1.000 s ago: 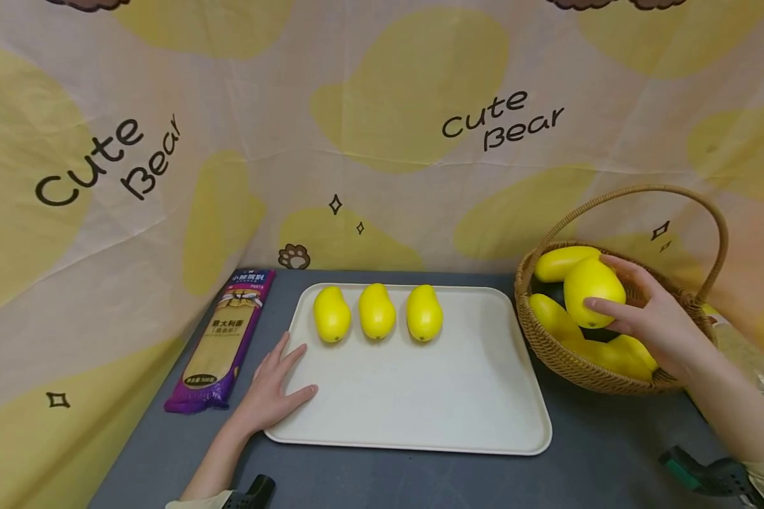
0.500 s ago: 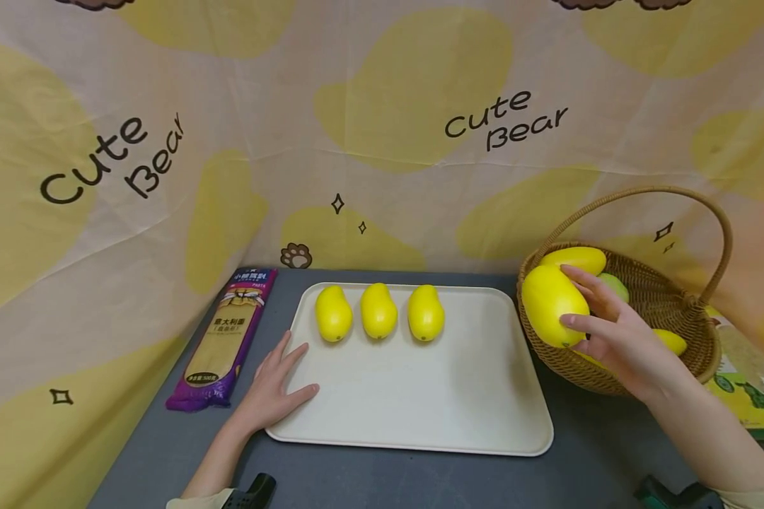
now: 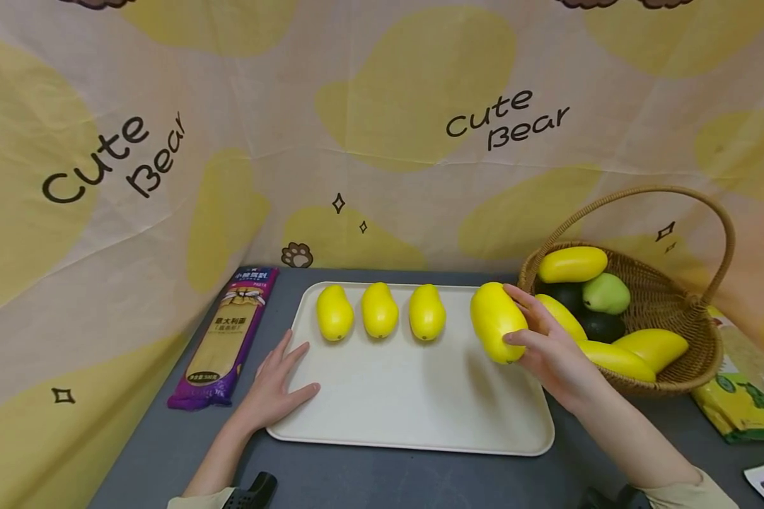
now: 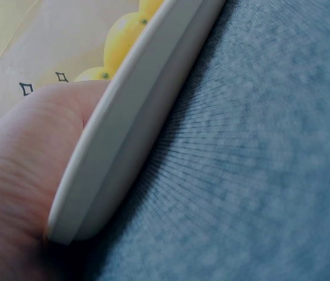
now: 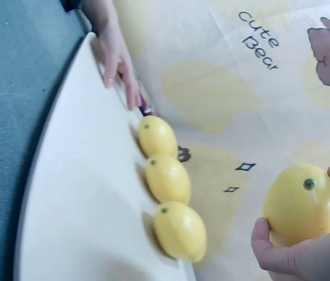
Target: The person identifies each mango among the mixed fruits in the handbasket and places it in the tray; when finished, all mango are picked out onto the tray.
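Observation:
My right hand grips a yellow mango between thumb and fingers, above the right part of the cream tray. In the right wrist view the held mango shows a green stem spot. Three more mangoes stand in a row along the tray's far side: a left one, a middle one and a right one. My left hand rests with spread, straight fingers on the tray's left rim. The left wrist view shows the tray's edge close beside that hand.
A wicker basket with a tall handle stands right of the tray. It holds several yellow mangoes, a green fruit and dark green ones. A purple pasta pack lies at left. Behind the basket is a yellow-green bag. A printed cloth hangs behind.
My right hand has carried the mango out of the basket and leftward over the tray, uncovering the fruit in the basket. My left hand has stayed on the tray's rim.

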Available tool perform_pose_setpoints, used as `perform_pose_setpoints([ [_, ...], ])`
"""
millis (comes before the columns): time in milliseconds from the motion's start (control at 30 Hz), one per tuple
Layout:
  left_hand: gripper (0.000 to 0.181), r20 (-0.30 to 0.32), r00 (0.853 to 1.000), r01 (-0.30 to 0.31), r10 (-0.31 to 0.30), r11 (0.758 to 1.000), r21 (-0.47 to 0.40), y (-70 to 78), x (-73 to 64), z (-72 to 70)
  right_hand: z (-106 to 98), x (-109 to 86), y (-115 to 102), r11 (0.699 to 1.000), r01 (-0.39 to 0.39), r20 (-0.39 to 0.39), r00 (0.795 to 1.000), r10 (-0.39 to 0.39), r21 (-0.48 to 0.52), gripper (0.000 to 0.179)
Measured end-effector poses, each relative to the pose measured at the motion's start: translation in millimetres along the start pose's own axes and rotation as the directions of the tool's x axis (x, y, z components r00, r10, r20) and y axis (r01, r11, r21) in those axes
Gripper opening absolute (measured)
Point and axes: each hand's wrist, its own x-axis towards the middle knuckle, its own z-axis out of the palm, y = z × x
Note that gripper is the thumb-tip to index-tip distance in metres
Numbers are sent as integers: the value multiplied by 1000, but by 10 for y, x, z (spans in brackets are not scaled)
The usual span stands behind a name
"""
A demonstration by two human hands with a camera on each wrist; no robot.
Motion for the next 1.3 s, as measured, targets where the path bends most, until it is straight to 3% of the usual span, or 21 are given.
perform_pose_setpoints([
  [333, 77, -1, 1000, -3, 3, 1000, -4, 10, -7, 1, 21, 342, 381, 997, -76, -142, 987, 73, -14, 79],
  [633, 77, -5, 1000, 0, 0, 1000, -3, 27, -14, 7, -40, 611, 586, 990, -133, -213, 970, 119, -54, 79],
  [967, 77, -5, 1000, 3, -3, 1000, 4, 18, -6, 11, -133, 839, 735, 975, -139, -237, 967, 95, -175, 74],
  [1300, 78, -1, 1000, 12, -12, 1000, 13, 6, 0, 8, -191, 836, 774, 945, -113, -241, 970, 38, -306, 65],
])
